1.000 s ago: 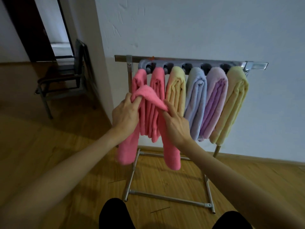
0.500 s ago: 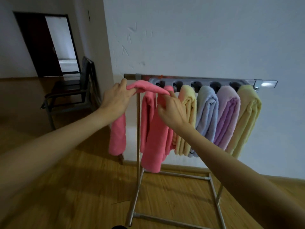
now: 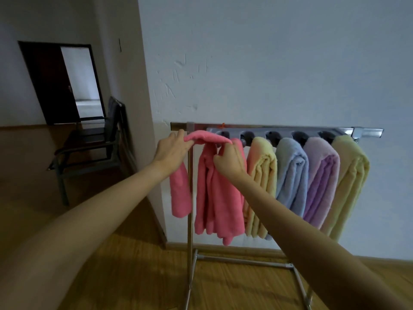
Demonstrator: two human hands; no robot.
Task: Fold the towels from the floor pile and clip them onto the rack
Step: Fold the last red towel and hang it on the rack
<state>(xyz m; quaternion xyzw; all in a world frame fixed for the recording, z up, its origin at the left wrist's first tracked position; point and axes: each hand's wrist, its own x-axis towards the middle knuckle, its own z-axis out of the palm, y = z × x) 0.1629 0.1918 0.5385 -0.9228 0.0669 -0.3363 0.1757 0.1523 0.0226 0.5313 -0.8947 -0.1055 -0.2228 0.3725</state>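
Pink terry is what I have in both hands: a pink towel (image 3: 210, 193) folded over, its top fold raised to the left end of the metal rack (image 3: 279, 127), at about 12 o'clock in my view. My left hand (image 3: 173, 151) pinches the fold's left end, thumb beneath and fingers on top, with a short pink tail hanging below it on the near side of the rack's left post. My right hand (image 3: 229, 161) grips the fold's right end with curled fingers, and the longer part of the towel drops from there. I cannot tell whether the fold has reached a clip; the hands and cloth hide that spot.

At 1 to 3 o'clock from my hands, four folded towels hang side by side from the dark clips on the bar: a peach-yellow towel (image 3: 261, 175), a light blue towel (image 3: 290, 175), a lilac towel (image 3: 321, 180) and a pale yellow towel (image 3: 350, 175).

At 9 o'clock, well apart, a dark chair (image 3: 89, 144) stands on the wooden floor (image 3: 134, 276) before an open doorway (image 3: 82, 83).
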